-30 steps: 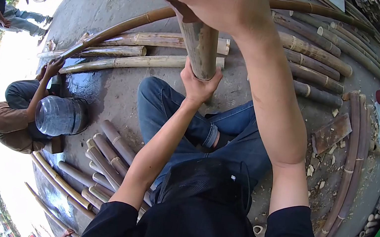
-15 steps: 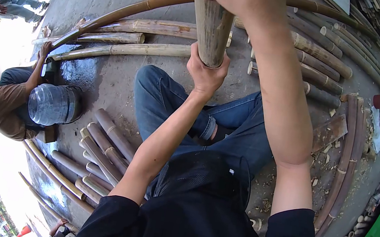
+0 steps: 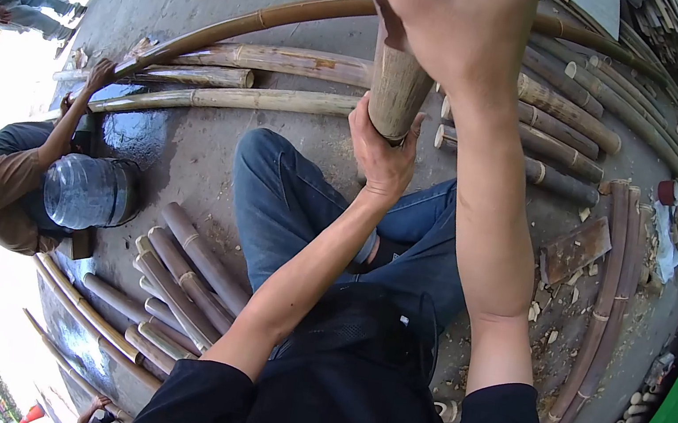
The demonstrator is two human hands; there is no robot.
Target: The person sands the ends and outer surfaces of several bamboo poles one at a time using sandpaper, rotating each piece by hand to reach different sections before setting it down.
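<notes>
A bamboo pole point(image 3: 401, 87) is held out in front of me, its near end pointing down toward my crossed legs. My left hand point(image 3: 381, 149) is closed around that lower end. Higher up, near the top edge of the view, my right hand point(image 3: 460, 26) wraps round the pole with a reddish-brown sheet point(image 3: 390, 21) pressed between palm and bamboo. The sheet looks like sandpaper, but most of it is hidden by the hand. The pole's far end runs beyond the frame.
Cut bamboo lengths point(image 3: 181, 270) lie at my left and more poles point(image 3: 548, 143) ahead on the right. A co-worker point(image 3: 16, 184) beside a clear water jug point(image 3: 87, 192) grips a long curved bamboo pole point(image 3: 235, 28). A rusty blade-like plate point(image 3: 575, 249) lies among shavings.
My right hand has come down the pole with the brown sheet, closer to my left hand. Both hands and the pole's lower end sit slightly further right and lower in view.
</notes>
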